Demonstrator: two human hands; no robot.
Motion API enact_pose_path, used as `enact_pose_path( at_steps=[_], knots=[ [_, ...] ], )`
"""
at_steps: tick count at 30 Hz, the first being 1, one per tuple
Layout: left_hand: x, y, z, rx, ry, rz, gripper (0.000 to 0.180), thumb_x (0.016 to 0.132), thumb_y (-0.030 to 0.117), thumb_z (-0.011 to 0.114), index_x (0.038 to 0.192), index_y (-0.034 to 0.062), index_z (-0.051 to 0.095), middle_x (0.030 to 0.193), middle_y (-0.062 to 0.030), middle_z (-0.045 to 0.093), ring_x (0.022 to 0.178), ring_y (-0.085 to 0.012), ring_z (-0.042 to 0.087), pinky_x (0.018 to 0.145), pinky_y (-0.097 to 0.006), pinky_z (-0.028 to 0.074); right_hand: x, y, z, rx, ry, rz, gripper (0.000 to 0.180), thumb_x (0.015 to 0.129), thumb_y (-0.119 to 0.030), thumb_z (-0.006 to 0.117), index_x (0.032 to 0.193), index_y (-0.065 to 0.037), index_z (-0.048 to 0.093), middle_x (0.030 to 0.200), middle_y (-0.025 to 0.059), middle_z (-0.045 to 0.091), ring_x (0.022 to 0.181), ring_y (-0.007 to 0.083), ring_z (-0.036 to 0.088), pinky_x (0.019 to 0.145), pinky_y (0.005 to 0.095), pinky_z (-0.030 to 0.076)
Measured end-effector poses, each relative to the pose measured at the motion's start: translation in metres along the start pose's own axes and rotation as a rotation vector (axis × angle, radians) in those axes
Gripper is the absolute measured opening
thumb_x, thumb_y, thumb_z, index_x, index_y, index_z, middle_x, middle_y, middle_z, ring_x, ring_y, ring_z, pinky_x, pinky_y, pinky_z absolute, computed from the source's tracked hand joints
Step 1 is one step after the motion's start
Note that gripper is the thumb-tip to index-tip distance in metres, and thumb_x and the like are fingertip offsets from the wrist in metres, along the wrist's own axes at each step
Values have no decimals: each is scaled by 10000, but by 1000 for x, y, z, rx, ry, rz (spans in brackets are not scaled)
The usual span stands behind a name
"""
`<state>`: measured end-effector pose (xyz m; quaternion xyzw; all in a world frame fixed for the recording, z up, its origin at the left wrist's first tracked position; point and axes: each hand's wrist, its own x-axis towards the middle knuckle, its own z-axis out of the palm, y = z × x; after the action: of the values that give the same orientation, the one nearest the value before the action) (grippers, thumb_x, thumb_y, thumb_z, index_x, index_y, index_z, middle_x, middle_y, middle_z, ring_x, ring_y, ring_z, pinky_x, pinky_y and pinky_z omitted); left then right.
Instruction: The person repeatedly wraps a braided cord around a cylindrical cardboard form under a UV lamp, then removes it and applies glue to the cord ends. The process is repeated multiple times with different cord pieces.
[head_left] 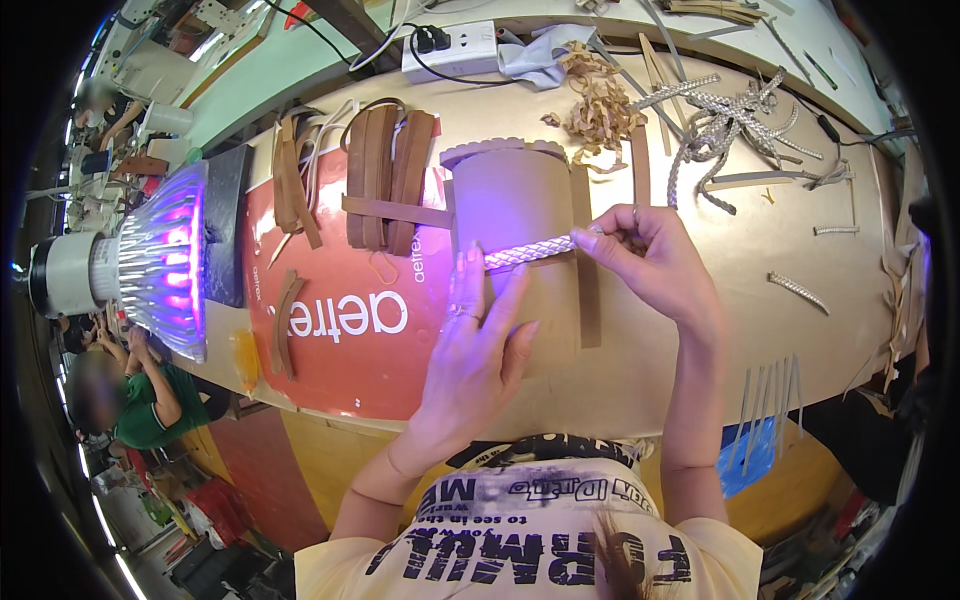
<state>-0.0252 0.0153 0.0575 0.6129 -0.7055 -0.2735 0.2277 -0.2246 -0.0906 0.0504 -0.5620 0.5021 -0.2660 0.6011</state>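
Note:
A silvery braided cord (530, 254) lies across a brown curved piece (512, 195) with a scalloped far edge. My left hand (478, 335) rests with its fingers stretched and spread, the fingertips touching the braid's left end. At the braid's right end, my right hand (648, 255) pinches it between thumb and fingers. A flat brown strip (395, 209) juts out leftward from beside the curved piece, and another brown strip (590, 310) runs toward me under its right side. Purple light falls on the braid and my left fingers.
At left stands a lit lamp (160, 262) with purple light. Bundled brown strips (385, 170) lie on a red sheet (340, 345). Tangled braided cords (735, 125), curled scraps (600, 100) and a power strip (450, 52) sit at the far side. A person in green (155, 410) is at left.

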Motion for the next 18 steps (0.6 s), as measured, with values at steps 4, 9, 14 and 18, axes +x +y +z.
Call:
enact_pose_path(
  at_steps=[4,9,14,18],
  knots=[
    [1,1,-3,39,-24,9,529,947,191,594,1434,78,424,1496,-363,227,1337,-542,319,1031,-519,382,-3,12,3,88,14,-13,192,888,-201,720,841,-17,694,695,-75,579,600,-14,430,541,172,326],
    [1,1,-3,35,-28,9,543,944,195,602,1441,86,414,1498,-360,224,1339,-543,314,1039,-521,375,-10,14,5,106,25,20,191,891,-197,715,850,-12,691,718,-67,594,621,-14,447,555,172,341],
    [2,1,-3,31,-38,-5,548,935,170,609,1440,88,415,1492,-361,237,1351,-541,295,1066,-525,351,-6,21,8,147,22,45,185,893,-189,712,857,-9,687,736,-57,605,636,-13,463,571,172,356],
    [2,3,-4,26,-34,-13,547,930,149,607,1438,80,416,1486,-368,242,1357,-539,286,1072,-527,343,-3,28,12,175,38,30,215,889,-200,711,848,9,691,676,-57,570,595,3,415,527,198,337]
  ],
)
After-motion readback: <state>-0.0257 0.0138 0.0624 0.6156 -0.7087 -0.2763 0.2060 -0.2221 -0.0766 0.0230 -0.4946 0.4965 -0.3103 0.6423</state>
